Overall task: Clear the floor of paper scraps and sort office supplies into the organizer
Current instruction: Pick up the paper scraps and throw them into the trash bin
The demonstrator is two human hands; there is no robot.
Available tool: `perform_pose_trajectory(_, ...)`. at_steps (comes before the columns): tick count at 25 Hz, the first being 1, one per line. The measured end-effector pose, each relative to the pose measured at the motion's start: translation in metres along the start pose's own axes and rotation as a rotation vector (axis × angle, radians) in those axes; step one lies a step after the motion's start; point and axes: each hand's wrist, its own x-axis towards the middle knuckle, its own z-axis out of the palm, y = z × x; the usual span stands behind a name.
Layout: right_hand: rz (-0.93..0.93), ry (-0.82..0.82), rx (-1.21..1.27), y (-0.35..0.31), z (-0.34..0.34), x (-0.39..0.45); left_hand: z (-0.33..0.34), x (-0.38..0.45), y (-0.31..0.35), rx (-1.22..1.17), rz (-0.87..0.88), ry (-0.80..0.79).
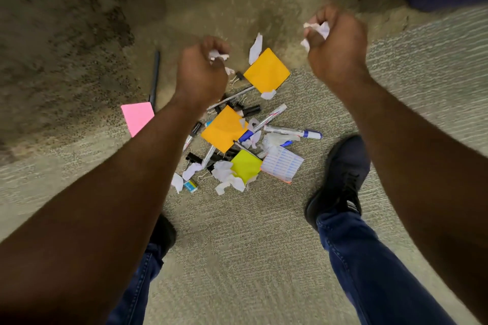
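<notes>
Supplies pile [237,137] lies on carpet [237,245], between shoes [340,179].

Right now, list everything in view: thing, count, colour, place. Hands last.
orange sticky pads: two, orange, pile's top and centre
pink sticky pad: one, pink, left of the pile
yellow-green sticky pad: one, pile's near side
lined notepad: one, white with blue print, right of it
markers: several, white with blue or black caps, mid-pile
binder clips: several, black, scattered
paper scraps: many, white, on the carpet
black pen: one, far left
shoe: one, black, right
left hand: grips scraps
right hand: grips scraps
</notes>
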Motion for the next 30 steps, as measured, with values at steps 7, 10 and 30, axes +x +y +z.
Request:
perform_pose_trajectory(7, -0.186, 0.501, 0.189, -0.047, -0.141, -0.019, 0.027, -0.049, 0.175, -0.252, 0.198, -0.149)
perform_pose_trajectory(10, -0.197, 0.656, 0.206, -0.047, -0.206, 0.000, 0.048, -0.060, 0.263, -0.187, 0.440, -0.143)
perform_pose_trajectory(30, -0.318, 0.582, 0.040, -0.011, -0.195, -0.019, 0.031, -0.018, 0.205, -0.060, 0.579, 0.232)
